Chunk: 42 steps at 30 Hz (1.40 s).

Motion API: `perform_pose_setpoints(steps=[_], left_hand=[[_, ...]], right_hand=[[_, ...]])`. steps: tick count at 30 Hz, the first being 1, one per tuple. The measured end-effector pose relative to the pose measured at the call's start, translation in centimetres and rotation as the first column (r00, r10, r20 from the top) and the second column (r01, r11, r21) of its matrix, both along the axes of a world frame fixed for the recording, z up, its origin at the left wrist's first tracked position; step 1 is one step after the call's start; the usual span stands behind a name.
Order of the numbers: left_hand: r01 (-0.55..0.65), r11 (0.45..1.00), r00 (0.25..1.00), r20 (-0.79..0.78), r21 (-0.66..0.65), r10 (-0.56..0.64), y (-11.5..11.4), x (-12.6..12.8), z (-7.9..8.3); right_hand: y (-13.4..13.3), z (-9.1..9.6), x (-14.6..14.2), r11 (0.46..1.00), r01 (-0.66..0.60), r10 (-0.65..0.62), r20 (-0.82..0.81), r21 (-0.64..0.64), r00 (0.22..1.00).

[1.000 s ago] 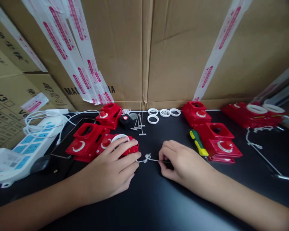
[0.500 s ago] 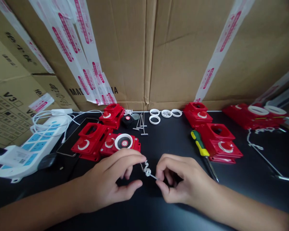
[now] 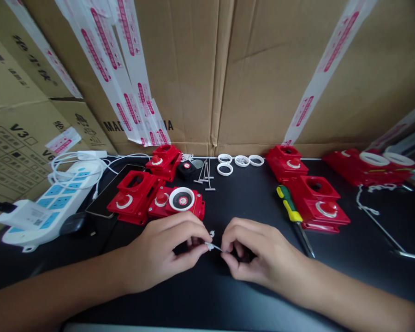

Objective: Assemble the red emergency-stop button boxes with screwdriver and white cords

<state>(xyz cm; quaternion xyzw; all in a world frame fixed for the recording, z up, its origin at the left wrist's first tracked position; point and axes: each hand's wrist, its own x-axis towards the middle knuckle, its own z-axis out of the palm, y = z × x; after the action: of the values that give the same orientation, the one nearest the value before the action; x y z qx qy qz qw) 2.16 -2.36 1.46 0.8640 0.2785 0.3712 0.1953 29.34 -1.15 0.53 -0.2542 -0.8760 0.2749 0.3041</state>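
Before me, my left hand (image 3: 173, 251) is closed, thumb and forefinger pinching a bunched white cord (image 3: 210, 246). A small loop of the same cord sticks up above the fingertips. My right hand (image 3: 257, 253) is closed in a pinch on a thin metal rod (image 3: 219, 249), whose short visible piece runs to the cord. The rest of the rod is hidden behind the right hand. Just beyond my left hand lies a red box with a white ring (image 3: 182, 200) and a red dome.
Red housings (image 3: 134, 196) stand at left, others (image 3: 320, 207) at right beside a green-yellow screwdriver (image 3: 289, 207). T-shaped metal rods (image 3: 204, 175) and white rings (image 3: 225, 169) lie at the back. A power strip (image 3: 60, 198) is far left; cardboard (image 3: 190, 74) walls the back.
My left thumb and forefinger, apart before, have closed on the white cord. The right hand has shifted slightly left and up, still pinching the rod. The view has moved a little.
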Motion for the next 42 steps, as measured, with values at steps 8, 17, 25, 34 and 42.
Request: perform_pose_setpoints(steps=[8,17,25,34,42], left_hand=[[-0.036,0.992,0.997,0.062,-0.125,0.044,-0.2,0.4,-0.1],[-0.019,0.98,0.99,0.134,-0.197,0.046,-0.4,0.8,0.1],[-0.046,0.981,0.99,0.121,-0.189,0.07,-0.6,1.4,-0.4],[0.01,0.945,0.976,0.21,-0.327,0.062,-0.5,1.7,-0.5],[0.012,0.901,0.963,0.247,-0.433,0.106,-0.5,1.5,-0.6]], right_hand=[[-0.2,0.5,-0.5,0.995,-0.022,0.014,-0.083,-0.097,0.996],[-0.8,0.5,-1.1,0.986,-0.067,0.039,-0.176,-0.151,0.984],[-0.8,-0.4,-1.4,0.993,-0.054,0.031,-0.208,-0.107,0.978],[-0.4,2.0,-1.9,0.975,0.005,0.014,0.087,-0.221,0.996],[-0.6,2.2,-2.3,0.997,0.065,-0.071,-0.126,-0.045,0.99]])
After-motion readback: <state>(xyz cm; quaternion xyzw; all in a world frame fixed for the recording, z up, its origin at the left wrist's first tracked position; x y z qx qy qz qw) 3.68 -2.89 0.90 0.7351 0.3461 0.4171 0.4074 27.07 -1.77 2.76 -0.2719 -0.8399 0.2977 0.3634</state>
